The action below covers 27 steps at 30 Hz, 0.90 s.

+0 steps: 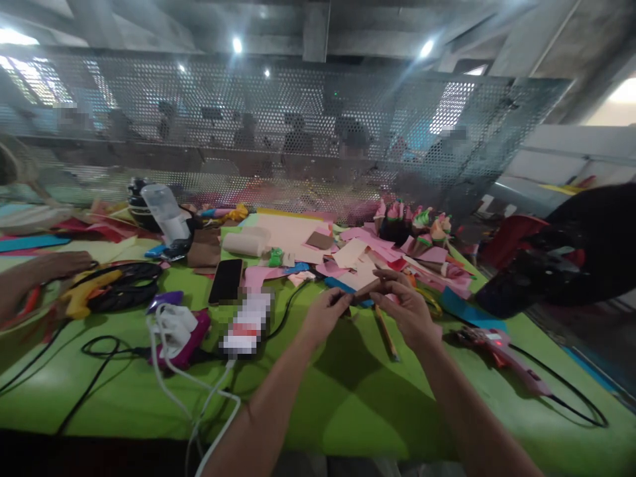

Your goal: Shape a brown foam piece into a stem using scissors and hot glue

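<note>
Perforated metal screen [278, 126] rises behind a bright green surface [372, 417] scattered with pink paper scraps [370, 236]. Held above it, near the middle, is a small brown strip [368, 289], pinched in the grip of the left hand [324, 310] at one end and the right hand [408, 308] at the other. A pencil [387, 336] lies nearby; a pink glue gun [519, 366] rests farther right.

The single head-worn view looks forward and down from above the near edge of the green table [124, 404]. Forearms [271, 404] rise close from the bottom edge, with the left hand [325, 313] and right hand [408, 306] just below and right of centre. A perforated screen [199, 89] spans the upper frame, farther off; depth behind it is hard to judge.
</note>
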Motion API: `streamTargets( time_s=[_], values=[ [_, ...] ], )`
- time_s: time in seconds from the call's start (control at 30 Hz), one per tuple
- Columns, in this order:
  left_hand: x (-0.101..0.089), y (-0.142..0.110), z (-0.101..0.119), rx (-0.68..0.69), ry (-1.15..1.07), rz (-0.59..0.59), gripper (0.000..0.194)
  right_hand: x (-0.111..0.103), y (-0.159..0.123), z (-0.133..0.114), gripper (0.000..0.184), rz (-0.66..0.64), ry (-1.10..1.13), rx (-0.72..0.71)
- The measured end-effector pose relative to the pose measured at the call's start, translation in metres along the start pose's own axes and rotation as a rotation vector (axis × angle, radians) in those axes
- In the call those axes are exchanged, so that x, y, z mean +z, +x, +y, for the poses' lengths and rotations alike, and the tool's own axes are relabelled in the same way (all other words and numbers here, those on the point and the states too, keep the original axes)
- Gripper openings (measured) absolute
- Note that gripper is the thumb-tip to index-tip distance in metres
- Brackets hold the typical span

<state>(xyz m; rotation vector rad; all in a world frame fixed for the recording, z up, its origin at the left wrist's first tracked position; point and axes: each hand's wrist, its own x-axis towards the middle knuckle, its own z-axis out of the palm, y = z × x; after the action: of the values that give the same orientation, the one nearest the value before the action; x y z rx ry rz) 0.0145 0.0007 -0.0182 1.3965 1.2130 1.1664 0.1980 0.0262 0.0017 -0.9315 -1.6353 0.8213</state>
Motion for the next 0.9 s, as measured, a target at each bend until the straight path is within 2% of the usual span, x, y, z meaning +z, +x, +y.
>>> streamTargets(
  time_s=[0.17,0.27,0.53,0.73,0.9],
  values=[
    [0.001,-0.004,0.005,0.016,0.047,-0.032,0.033,0.002,0.001,0.002,0.019,0.064,0.022,0.022],
    [0.001,-0.003,0.005,0.026,0.094,-0.04,0.032,0.003,0.002,0.003,0.021,0.059,0.036,0.036],
    [-0.001,0.0,0.002,0.013,0.026,-0.048,0.034,0.006,0.002,0.001,0.023,0.059,0.07,0.032],
    [-0.002,-0.006,0.014,0.06,0.182,-0.002,0.026,0.005,0.002,0.0,0.024,0.057,0.046,0.017],
    [0.001,-0.007,0.009,0.138,0.289,0.03,0.02,0.006,0.001,0.0,0.026,0.06,0.056,0.031]
  ],
)
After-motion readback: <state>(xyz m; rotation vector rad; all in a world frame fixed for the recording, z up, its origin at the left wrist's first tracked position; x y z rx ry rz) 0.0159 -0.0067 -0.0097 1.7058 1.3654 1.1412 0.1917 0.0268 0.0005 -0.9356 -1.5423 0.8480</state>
